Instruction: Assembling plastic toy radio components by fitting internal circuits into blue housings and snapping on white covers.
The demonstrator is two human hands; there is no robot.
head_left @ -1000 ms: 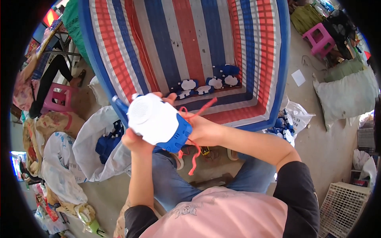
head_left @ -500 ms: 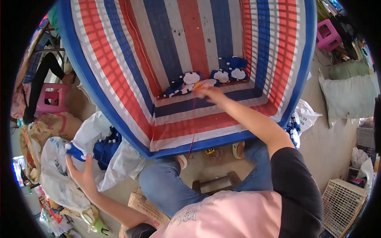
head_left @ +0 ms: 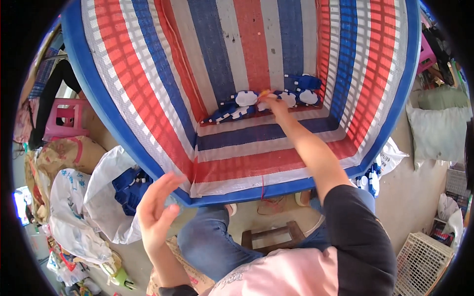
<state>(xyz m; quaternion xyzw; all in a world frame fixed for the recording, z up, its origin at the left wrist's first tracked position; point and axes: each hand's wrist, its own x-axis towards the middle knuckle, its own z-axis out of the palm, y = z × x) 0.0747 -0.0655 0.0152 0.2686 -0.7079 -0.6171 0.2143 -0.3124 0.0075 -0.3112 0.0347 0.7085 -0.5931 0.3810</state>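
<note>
My right hand reaches deep into the large striped bin, closed on a small orange-yellow object whose kind is too blurred to name. Touching or just under that hand are blue-and-white plastic parts, lying in a row along the bin's inner fold. My left hand is raised by the bin's near left corner, thumb and fingers apart, slightly blurred. I see no part in it. A thin red cord hangs over the bin's near edge.
Left of the bin, a white sack holds blue parts. More blue-and-white parts lie beside the bin's right corner. A small wooden stool stands between my legs. A wire-grid crate sits at the lower right, a pink stool at the left.
My left hand has moved right, from over the sack to the bin's corner, and the blue-and-white part no longer shows in it. My right hand has shifted slightly right and farther in along the row.
</note>
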